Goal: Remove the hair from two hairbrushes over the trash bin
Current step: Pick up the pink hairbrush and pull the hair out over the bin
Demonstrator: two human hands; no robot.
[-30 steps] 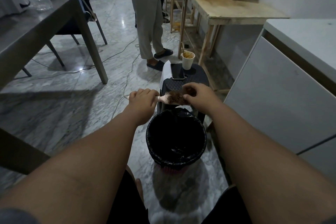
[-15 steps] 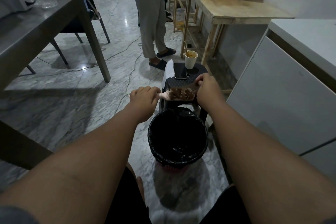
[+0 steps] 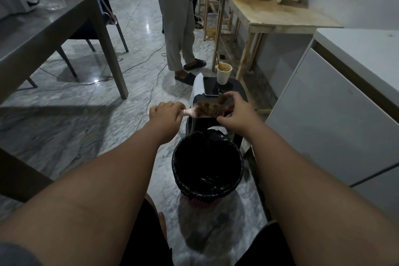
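One hairbrush (image 3: 205,111) in view; the second isn't visible anywhere.

- Left hand (image 3: 166,114): fist wrapped round the pink handle, holding the brush in the air.
- Right hand (image 3: 237,112): at the head end, thumb on the near edge, fingers curled over the far right end, pinching the brown hair (image 3: 224,100) matted in the bristles. The clump looks lifted at that end but is not free of the pins.
- Brush axis: runs left-right across the body, handle left, head right, bristles facing up toward the camera. So the hair lies directly at the right hand, and the left hand is only the anchor.
- Trash bin (image 3: 176,157): black liner, on the floor between the knees and the stool (image 3: 235,85). The brush sits above its far rim, roughly over the stool's near edge and not over the middle of the opening. The wide lens makes that hard to call exactly.
- On the stool: phone (image 3: 210,88) at the left edge, paper cup (image 3: 223,75) at the far edge just beside it.

My read: mid-peel on brush one. The pull should go along the long axis, right end toward the handle, or straight up off the pins, with the left hand bracing. Risk: once loose, the clump drops on the stool or near the phone instead of in the liner. I'd bring both hands back toward the body first.
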